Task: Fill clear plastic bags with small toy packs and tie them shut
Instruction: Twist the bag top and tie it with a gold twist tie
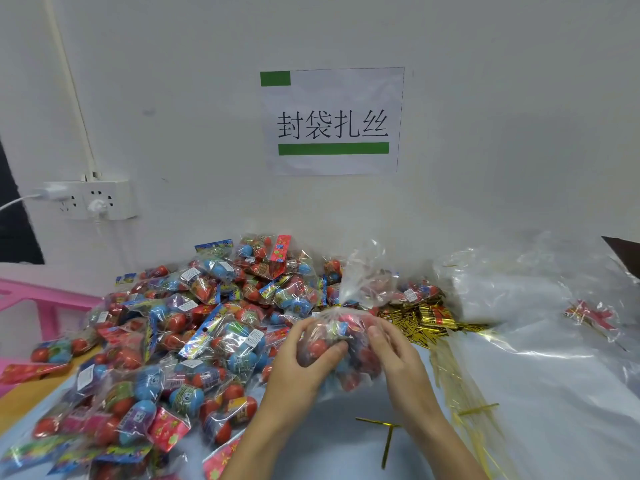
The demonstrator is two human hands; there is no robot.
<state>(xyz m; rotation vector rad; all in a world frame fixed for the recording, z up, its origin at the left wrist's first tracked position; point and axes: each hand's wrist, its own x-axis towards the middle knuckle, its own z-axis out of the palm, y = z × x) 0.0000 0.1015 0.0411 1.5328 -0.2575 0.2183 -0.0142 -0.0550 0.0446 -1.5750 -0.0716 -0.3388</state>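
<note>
A clear plastic bag [341,344] stuffed with red and blue toy packs sits between my two hands at the middle of the table. Its neck is gathered and its loose top [363,271] stands upward. My left hand [304,362] grips the bag's left side with the thumb across the front. From the right, my right hand [398,351] holds it with curled fingers. A big heap of small toy packs [180,334] covers the table to the left. Gold twist ties [426,318] lie piled just right of the bag.
Empty clear bags [540,306] are spread over the right side of the table. Two loose gold ties [386,438] lie near the front edge. A pink rack [38,299] stands at the left. The white wall carries a paper sign [332,121] and a socket strip [90,199].
</note>
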